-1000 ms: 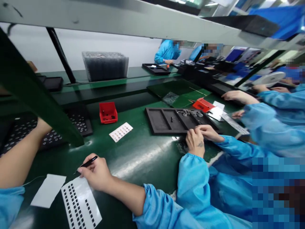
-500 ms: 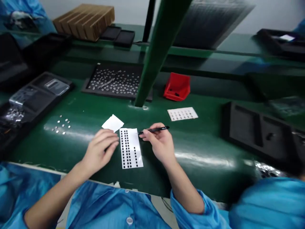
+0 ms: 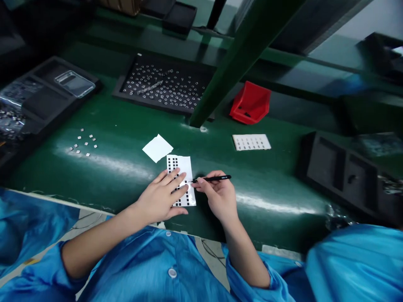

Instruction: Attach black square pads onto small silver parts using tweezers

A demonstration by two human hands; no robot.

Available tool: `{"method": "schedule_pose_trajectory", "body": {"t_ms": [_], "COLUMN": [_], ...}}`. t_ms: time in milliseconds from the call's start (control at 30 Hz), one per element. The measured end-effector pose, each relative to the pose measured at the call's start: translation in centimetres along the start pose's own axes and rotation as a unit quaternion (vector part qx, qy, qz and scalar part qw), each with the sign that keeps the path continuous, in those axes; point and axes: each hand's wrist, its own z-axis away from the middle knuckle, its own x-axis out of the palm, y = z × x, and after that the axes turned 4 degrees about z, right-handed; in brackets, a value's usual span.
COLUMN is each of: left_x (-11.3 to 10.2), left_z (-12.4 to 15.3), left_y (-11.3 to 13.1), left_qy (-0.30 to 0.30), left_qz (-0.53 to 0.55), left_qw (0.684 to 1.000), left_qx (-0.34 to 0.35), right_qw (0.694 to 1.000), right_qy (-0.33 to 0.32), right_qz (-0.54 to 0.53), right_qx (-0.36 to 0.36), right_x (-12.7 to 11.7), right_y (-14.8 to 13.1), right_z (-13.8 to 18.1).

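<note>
A white sheet (image 3: pixel 185 164) with rows of small black squares lies in front of me. My left hand (image 3: pixel 161 193) rests flat across its lower left part, fingers stretched and slightly apart, hiding some of the squares. In my right hand (image 3: pixel 218 193) is a pair of black tweezers (image 3: pixel 217 178), pinched between thumb and fingers. The thin tip reaches over the sheet's right side, beside the upper end of the right-hand column of squares. A blank white piece of paper (image 3: pixel 158 148) lies just beyond the sheet's upper left corner.
Small silvery squares (image 3: pixel 86 144) are scattered at left. A black tray (image 3: pixel 126 90) of tiny ring-like parts, a green post (image 3: pixel 217 90), a red bin (image 3: pixel 252 102) and a white card (image 3: pixel 252 142) stand beyond. Black trays (image 3: pixel 330 163) flank both sides; a blue-clad person (image 3: pixel 355 264) is at right.
My left hand has moved right from the sheet's left edge onto the sheet and flattened. The tweezers' tip has moved down along the sheet's right side. The camera view has tilted down.
</note>
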Motion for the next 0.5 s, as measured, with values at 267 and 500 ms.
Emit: {"method": "schedule_pose_trajectory", "body": {"t_ms": [267, 500], "left_x": [0.0, -0.6], "left_z": [0.1, 0.8], "left_y": [-0.1, -0.1], "left_qy": [-0.009, 0.076], "left_qz": [0.010, 0.067], "left_qw": [1.000, 0.995], "left_qx": [-0.003, 0.014], "right_qw": [1.000, 1.000], "right_qy": [-0.010, 0.002], "right_qz": [0.000, -0.023], "right_qx": [0.012, 0.021], "right_x": [0.0, -1.3], "right_y": [-0.4, -1.1], "right_z": [0.0, 0.0]}}
